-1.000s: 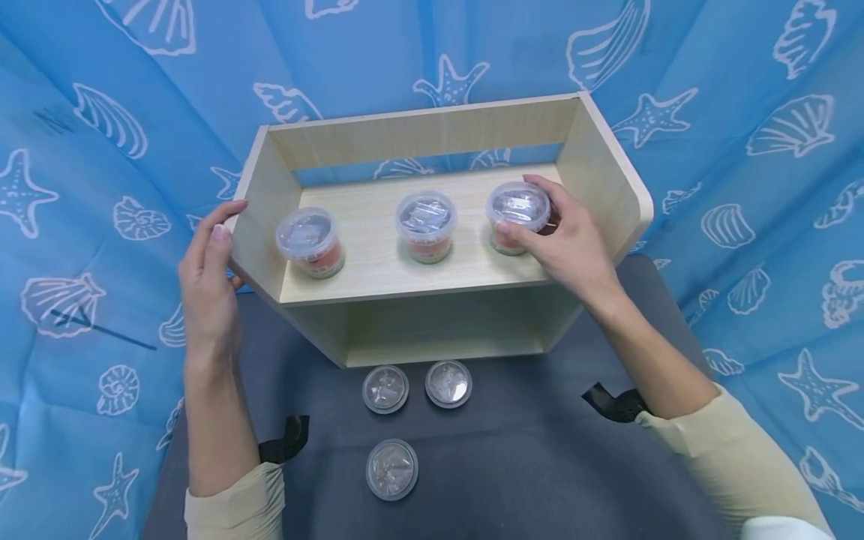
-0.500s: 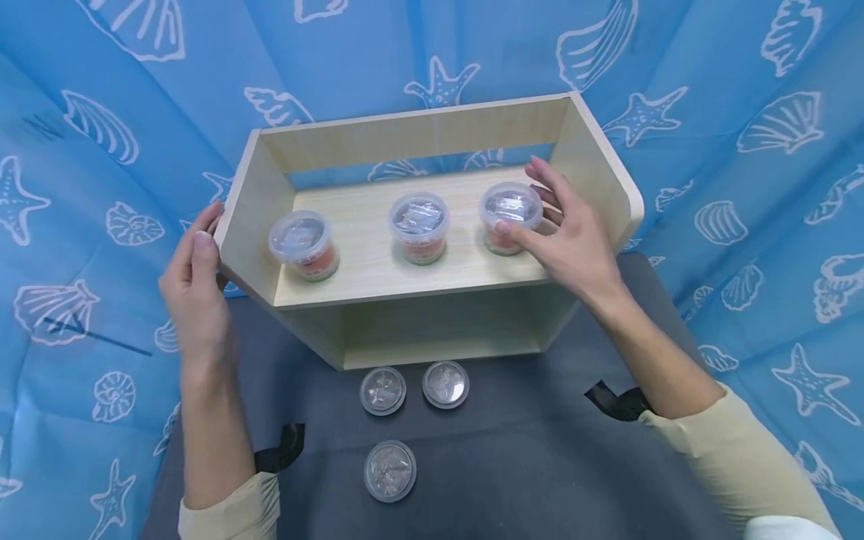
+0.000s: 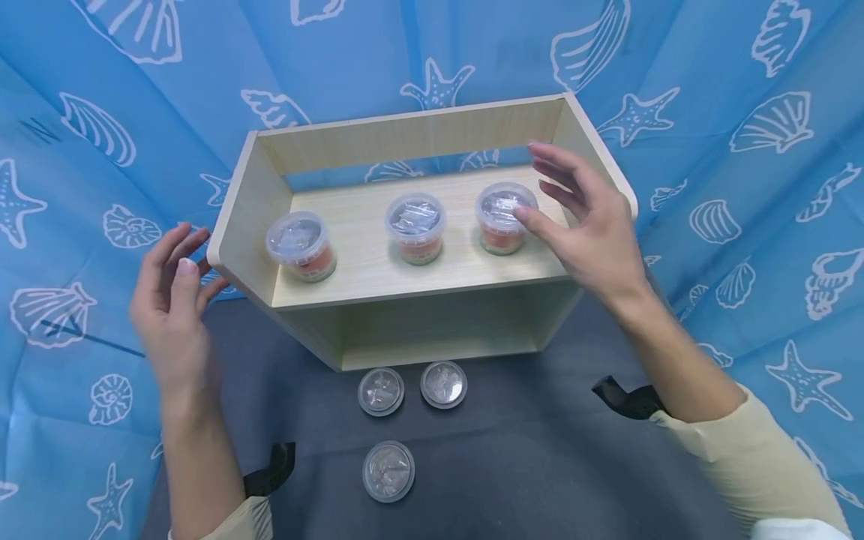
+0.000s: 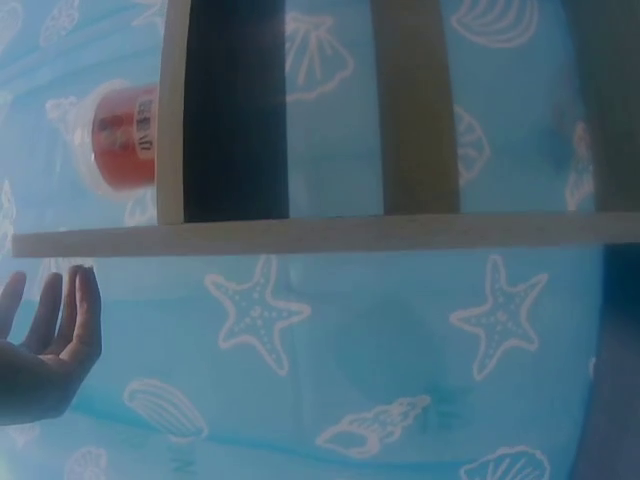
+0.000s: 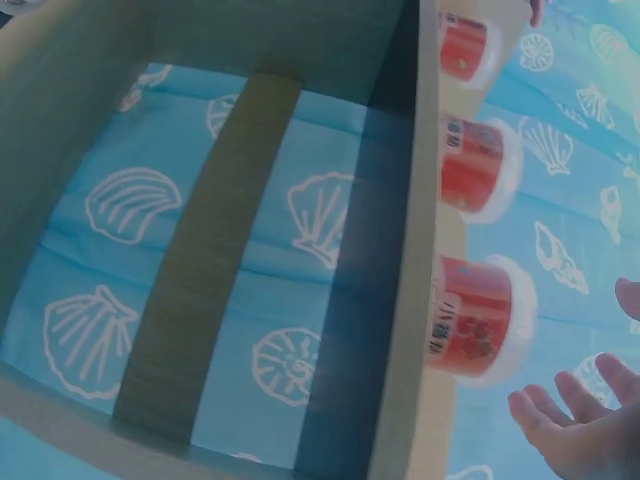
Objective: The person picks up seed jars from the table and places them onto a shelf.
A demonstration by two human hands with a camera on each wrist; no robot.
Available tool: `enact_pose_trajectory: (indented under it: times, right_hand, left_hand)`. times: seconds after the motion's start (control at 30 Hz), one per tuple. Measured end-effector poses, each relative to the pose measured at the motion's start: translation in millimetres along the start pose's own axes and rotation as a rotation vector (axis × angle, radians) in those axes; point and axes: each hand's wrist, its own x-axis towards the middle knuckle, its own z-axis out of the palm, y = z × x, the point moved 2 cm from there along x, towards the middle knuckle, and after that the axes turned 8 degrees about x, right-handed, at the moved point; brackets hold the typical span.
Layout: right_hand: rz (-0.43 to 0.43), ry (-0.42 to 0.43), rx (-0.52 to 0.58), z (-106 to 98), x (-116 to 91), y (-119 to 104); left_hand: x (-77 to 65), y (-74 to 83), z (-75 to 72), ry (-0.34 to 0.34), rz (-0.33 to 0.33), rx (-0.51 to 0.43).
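Observation:
Three lidded plastic tubs with red labels stand in a row on the upper board of a pale wooden shelf. They are the left tub, the middle tub and the right tub. Beside the right tub is my right hand, fingers spread, thumb near the lid; the right wrist view shows a gap between hand and tub. Off the shelf's left side panel, my left hand holds nothing, its fingers loosely bent. The left wrist view shows that hand apart from the panel edge.
On the dark table, in front of the shelf, lie three round clear-lidded containers: one at left, one at right and one nearer. A blue curtain with shell prints hangs behind and at both sides.
My right hand has let go of the right tub and drawn back to the right. My left hand has left the shelf's side panel and moved left. The tubs keep their places on the shelf.

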Motion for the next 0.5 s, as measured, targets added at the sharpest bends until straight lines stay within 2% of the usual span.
enact_pose_trajectory:
  times: [0.13,0.23,0.37,0.43,0.5]
  right_hand:
    - [-0.069,0.008,0.006,-6.1,-2.4,-9.0]
    - [-0.124,-0.003,0.068,-10.7,-5.0,-15.4]
    - [-0.189,0.0,0.132,-17.1,-8.0,-21.4]
    - [-0.212,0.012,0.124,-20.4,-9.0,-23.1]
    - [-0.229,0.02,0.102,-24.2,-9.5,-23.8]
  left_hand:
    - [-8.2,-0.7,-4.6,-0.001,0.069,0.051]
    - [-17.0,-3.2,-7.2,-0.004,0.115,0.137]
    - [-28.8,-7.9,-9.3,-0.008,0.113,0.193]
    - [-33.4,-9.9,-10.4,-0.017,0.107,0.174]
    - [-37.5,-11.4,-11.6,-0.036,0.116,0.197]
